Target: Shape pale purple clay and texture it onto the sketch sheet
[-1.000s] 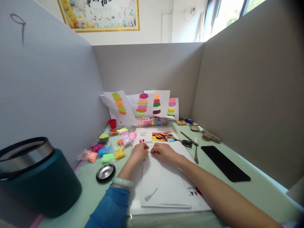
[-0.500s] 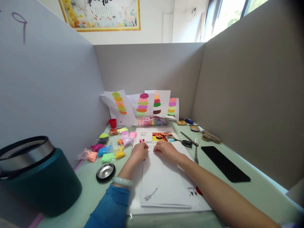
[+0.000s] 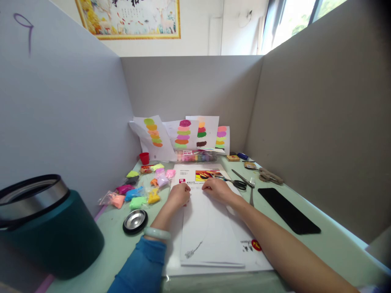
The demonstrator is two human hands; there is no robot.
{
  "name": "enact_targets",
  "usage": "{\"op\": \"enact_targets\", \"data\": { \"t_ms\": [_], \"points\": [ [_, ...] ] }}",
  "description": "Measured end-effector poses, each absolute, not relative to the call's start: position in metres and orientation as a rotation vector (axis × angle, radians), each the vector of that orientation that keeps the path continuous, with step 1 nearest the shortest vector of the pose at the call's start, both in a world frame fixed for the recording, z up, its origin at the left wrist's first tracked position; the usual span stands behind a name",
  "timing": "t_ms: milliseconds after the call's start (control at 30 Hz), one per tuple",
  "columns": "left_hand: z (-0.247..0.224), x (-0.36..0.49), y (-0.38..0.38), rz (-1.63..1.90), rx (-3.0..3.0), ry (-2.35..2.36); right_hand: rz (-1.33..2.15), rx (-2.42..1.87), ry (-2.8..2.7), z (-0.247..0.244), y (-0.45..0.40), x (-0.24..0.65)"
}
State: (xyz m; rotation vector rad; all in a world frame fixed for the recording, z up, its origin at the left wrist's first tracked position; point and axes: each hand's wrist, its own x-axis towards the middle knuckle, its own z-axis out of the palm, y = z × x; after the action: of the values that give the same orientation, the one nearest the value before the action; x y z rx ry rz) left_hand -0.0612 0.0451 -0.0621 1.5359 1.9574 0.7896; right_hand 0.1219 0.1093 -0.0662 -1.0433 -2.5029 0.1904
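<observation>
White paper [image 3: 210,232], more than one sheet thick, lies on a larger pad with a printed cover [image 3: 186,173]. A small grey drawing marks its near left corner. My left hand [image 3: 179,195] is closed in a pinch at the paper's far left corner. To the right of it, my right hand [image 3: 218,190] pinches along the paper's far edge, fingertips pressed together. Both hands partly hide that edge. Black-handled scissors [image 3: 240,185] lie just beyond my right hand, and a fork [image 3: 252,191] is to its right.
Bagged coloured clay [image 3: 138,202] lies left, near a round lid [image 3: 135,221] and a large teal flask [image 3: 58,236]. A black rectangular mat [image 3: 288,210] lies right. Painted sheets [image 3: 185,134] lean at the back, behind a red cup [image 3: 144,158]. Grey partitions [image 3: 192,85] enclose the table.
My right hand has slid a little to the right along the paper's far edge, away from my left hand. My left hand stays at the corner. The view has shifted slightly.
</observation>
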Motion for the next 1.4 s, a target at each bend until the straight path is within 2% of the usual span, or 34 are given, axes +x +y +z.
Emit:
{"op": "enact_targets", "data": {
  "t_ms": [400, 500, 633, 767, 1000, 1400],
  "points": [
    [-0.066, -0.063, 0.048, 0.803, 1.524, 1.951, 0.284, -1.001, -2.416, -0.067, 0.115, 0.122],
    [-0.062, -0.06, 0.046, 0.896, 1.5, 1.89, 0.554, -0.922, -2.252, -0.063, 0.114, 0.119],
    [-0.047, -0.055, 0.037, 1.087, 1.29, 1.489, 1.17, -0.832, -1.864, -0.053, 0.103, 0.115],
    [-0.036, -0.053, 0.03, 1.139, 1.079, 1.169, 1.393, -0.751, -1.681, -0.047, 0.093, 0.112],
    [-0.04, -0.056, 0.029, 1.142, 1.034, 1.051, 1.329, -0.679, -1.712, -0.051, 0.087, 0.103],
    [-0.041, -0.055, 0.034, 1.26, 0.96, 1.1, 0.805, -0.602, -1.92, -0.058, 0.089, 0.104]
  ]
}}
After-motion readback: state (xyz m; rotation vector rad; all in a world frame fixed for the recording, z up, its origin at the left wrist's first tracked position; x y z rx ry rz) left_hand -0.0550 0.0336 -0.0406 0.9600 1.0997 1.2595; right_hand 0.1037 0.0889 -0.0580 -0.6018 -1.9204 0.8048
